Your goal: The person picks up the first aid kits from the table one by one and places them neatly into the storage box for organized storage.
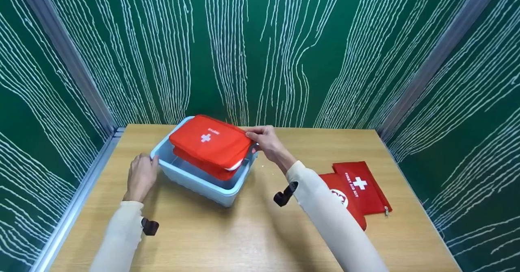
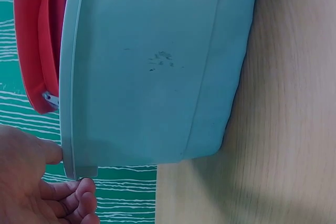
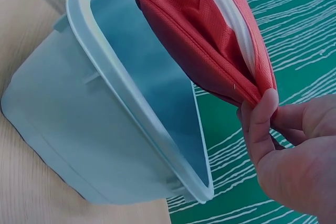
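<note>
A light blue plastic bin (image 1: 191,178) stands on the table's left half. Over its opening is a red first aid bag (image 1: 219,146) with a white cross, its lower part reaching inside the rim. My right hand (image 1: 266,140) pinches the bag's right corner between thumb and fingers; the right wrist view shows the bag's white zipper (image 3: 231,17) side above the bin. At the bin's left corner my left hand (image 1: 142,174) grips the rim (image 2: 68,129), thumb on one side and fingers curled beneath. The bag's underside is partly hidden by the bin wall.
On the right of the wooden table (image 1: 252,239) lie a flat red first aid kit pouch (image 1: 361,182) and a red pouch with a white round emblem (image 1: 357,211), overlapping, partly behind my right sleeve. Green panels (image 1: 260,60) with white lines enclose the back and sides.
</note>
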`<state>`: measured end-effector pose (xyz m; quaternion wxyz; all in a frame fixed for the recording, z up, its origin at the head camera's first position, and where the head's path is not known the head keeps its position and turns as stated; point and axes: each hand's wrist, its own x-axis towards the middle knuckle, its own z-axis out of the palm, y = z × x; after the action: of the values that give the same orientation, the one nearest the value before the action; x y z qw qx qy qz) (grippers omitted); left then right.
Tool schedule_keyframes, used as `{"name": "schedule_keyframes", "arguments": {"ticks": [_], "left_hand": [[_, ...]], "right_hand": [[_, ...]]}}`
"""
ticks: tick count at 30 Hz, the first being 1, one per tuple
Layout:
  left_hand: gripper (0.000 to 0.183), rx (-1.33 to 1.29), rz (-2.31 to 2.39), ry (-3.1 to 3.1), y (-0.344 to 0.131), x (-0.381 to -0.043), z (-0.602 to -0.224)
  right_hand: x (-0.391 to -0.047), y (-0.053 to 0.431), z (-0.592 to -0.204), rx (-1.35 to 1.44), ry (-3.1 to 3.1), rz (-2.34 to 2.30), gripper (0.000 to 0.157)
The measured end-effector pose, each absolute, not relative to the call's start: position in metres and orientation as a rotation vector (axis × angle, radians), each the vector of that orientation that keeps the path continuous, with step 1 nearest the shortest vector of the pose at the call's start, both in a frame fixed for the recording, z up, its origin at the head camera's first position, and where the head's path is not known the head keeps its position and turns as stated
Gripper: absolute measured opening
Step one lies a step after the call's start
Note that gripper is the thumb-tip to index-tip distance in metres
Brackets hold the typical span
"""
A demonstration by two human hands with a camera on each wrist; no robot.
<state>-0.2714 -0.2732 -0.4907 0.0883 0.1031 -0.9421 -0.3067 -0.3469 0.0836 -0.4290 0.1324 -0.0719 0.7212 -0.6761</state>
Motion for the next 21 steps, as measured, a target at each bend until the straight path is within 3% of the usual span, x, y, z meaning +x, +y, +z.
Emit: {"name": "schedule_keyframes", "arguments": {"ticks": [21], "left_hand": [[0.041,0.281,-0.899,-2.758,-0.273,-0.274,-0.495]], "right_hand": [[-0.343,0.053,-0.44,-0.172,2.117,-1.961,0.016]]}}
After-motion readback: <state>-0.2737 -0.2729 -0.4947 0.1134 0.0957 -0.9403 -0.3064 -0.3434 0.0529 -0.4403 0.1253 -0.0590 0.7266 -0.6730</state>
